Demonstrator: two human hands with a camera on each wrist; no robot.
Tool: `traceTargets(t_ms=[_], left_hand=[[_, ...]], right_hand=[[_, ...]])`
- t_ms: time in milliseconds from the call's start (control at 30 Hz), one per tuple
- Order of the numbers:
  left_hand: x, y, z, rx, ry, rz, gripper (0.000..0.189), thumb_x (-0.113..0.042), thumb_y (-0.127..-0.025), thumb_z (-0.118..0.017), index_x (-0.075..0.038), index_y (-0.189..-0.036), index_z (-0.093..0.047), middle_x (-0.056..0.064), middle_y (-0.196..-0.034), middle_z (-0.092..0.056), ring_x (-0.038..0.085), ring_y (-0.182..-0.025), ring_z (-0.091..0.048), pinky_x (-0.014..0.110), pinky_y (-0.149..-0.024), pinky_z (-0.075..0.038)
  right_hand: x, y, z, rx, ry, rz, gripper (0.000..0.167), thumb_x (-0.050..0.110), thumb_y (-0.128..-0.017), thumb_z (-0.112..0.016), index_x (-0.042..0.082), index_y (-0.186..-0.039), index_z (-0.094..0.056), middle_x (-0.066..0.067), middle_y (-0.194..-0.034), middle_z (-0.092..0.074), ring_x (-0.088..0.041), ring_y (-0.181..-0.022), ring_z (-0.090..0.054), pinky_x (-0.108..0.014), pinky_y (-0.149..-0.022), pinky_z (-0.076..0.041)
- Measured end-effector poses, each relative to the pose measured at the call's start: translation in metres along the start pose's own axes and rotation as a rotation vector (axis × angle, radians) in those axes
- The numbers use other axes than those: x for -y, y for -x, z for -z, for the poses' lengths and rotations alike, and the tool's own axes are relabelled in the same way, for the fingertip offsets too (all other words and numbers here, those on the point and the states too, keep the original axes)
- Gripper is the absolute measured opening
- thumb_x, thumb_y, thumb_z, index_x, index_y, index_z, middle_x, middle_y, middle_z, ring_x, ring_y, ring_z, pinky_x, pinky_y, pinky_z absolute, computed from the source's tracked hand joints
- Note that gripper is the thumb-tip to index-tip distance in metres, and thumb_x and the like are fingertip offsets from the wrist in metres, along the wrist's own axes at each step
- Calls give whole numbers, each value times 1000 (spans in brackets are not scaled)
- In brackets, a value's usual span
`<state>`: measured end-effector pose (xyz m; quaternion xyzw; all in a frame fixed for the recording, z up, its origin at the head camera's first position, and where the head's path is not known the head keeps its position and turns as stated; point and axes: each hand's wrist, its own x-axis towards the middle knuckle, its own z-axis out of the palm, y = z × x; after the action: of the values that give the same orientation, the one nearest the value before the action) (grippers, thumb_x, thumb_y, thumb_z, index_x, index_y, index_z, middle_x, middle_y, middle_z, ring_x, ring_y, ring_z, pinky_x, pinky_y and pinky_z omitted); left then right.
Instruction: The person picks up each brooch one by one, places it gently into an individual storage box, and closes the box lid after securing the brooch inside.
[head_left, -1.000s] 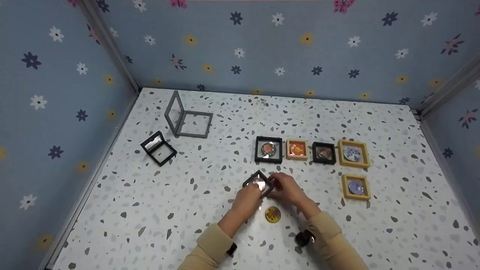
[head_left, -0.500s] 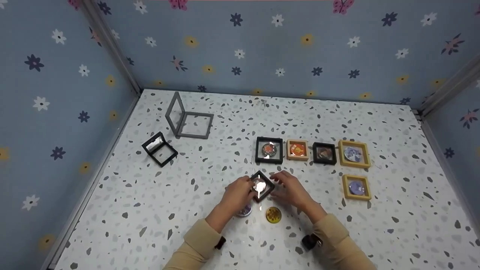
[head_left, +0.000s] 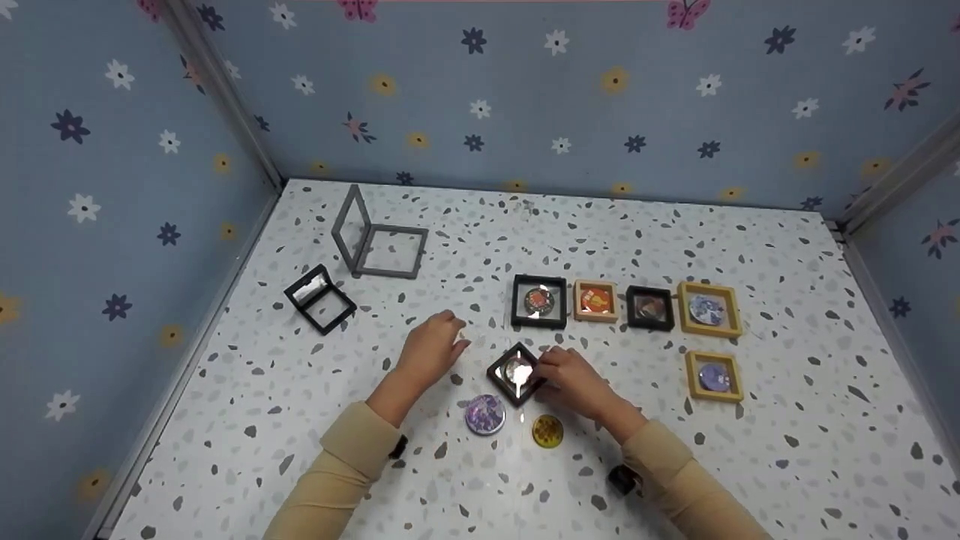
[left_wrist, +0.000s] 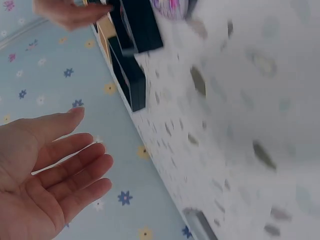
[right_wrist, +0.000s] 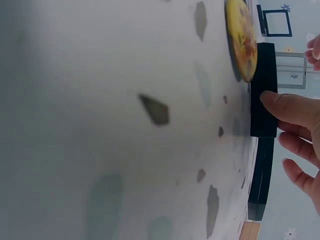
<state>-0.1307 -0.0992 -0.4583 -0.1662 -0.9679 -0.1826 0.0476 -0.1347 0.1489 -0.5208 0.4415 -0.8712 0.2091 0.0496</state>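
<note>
A small black display frame [head_left: 498, 374] with a clear, glaring window and a round piece inside lies turned cornerwise near the middle of the table. My right hand [head_left: 574, 381] pinches its right corner; in the right wrist view the thumb [right_wrist: 282, 105] presses the side of the frame [right_wrist: 263, 65]. My left hand [head_left: 427, 349] is off to the frame's left, fingers relaxed and holding nothing, palm plain in the left wrist view. In front of the frame lie a purple patterned disc [head_left: 485, 415] and a smaller yellow disc [head_left: 547, 432].
Behind the right hand stands a row of filled frames: black [head_left: 539, 322], light wood [head_left: 595, 316], black [head_left: 649, 323] and yellow [head_left: 709, 328]. Another yellow frame [head_left: 715, 394] lies before them. At left, a grey frame [head_left: 388, 272] and a small black frame [head_left: 324, 324] stand hinged wide.
My left hand has let go of the black frame and moved away to the left, uncovering the purple disc. The right hand has come back onto the frame's right corner.
</note>
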Motion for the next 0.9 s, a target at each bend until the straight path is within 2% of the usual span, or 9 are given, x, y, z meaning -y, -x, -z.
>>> traceTargets(t_ms=[133,267,533,700,800,900], left_hand=[[15,-9,13,-17,-16,35,21,-11,-80,-65,3,-96,-64,12,-88,-57,26,-81,-58,36,-68,-49],[31,-18,23,-52,-49,44,19,-9,-81,-64,3,-95,-64,13,-88,-57,27,-81,-58,38,-67,-49],[66,-35,40,-76,-106,96,16,-5,-82,-60,7,-92,-63,19,-94,-57,30,-82,-58,39,-66,-49],[84,-45,50,-146,-143,128,20,-2,-80,-59,11,-96,-61,23,-100,-56,34,-87,-57,41,-67,-49],[94,-51,54,-184,-165,160,22,-1,-79,-59,13,-97,-59,24,-96,-56,36,-85,-56,44,-67,-49],[105,-54,57,-204,-183,199,23,-1,-80,-58,14,-98,-58,25,-99,-54,37,-88,-54,45,-68,-48]], right_hand=[[0,-1,0,15,38,13,21,13,-64,-77,14,-82,-66,3,-81,-59,-14,-79,-49,-30,-68,-39],[1,-2,0,21,40,10,21,14,-64,-77,15,-82,-67,5,-81,-60,-13,-78,-49,-30,-68,-38],[0,6,0,-8,52,19,20,16,-64,-77,15,-82,-68,5,-79,-62,-12,-73,-48,-28,-64,-38],[-2,14,3,-25,53,0,20,14,-64,-76,15,-82,-69,5,-80,-62,-12,-73,-48,-27,-62,-38],[-2,20,5,-36,49,-20,20,12,-64,-76,14,-83,-69,5,-79,-62,-12,-73,-48,-27,-62,-38],[-2,28,6,-48,31,-51,21,10,-65,-76,15,-84,-70,5,-77,-62,-11,-71,-48,-27,-61,-37]])
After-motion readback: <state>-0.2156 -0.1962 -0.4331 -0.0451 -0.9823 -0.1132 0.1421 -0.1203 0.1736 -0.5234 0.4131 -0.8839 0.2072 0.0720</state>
